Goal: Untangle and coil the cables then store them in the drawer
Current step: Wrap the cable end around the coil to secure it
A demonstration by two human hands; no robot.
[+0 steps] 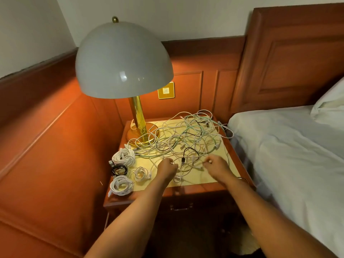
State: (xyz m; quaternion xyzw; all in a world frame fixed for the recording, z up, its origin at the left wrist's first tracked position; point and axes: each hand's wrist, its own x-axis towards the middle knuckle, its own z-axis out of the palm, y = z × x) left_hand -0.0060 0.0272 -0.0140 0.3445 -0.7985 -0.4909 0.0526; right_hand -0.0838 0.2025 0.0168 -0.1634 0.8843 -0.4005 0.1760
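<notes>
A tangle of white, pale green and black cables (188,136) sprawls over the nightstand top (229,164). Several coiled cables lie at the left front: a large white coil (123,156), a black coil (119,169), a small white coil (142,173) and another white coil (121,185). My left hand (166,169) grips a white cable at the tangle's near edge. My right hand (216,167) pinches a white cable end beside it. The drawer (181,206) below the top is shut, and its metal handle shows.
A brass lamp (138,118) with a grey dome shade stands at the back left of the nightstand, with cables looped round its base. A bed (288,155) with white sheets lies close on the right. Wood panelling encloses the left and back.
</notes>
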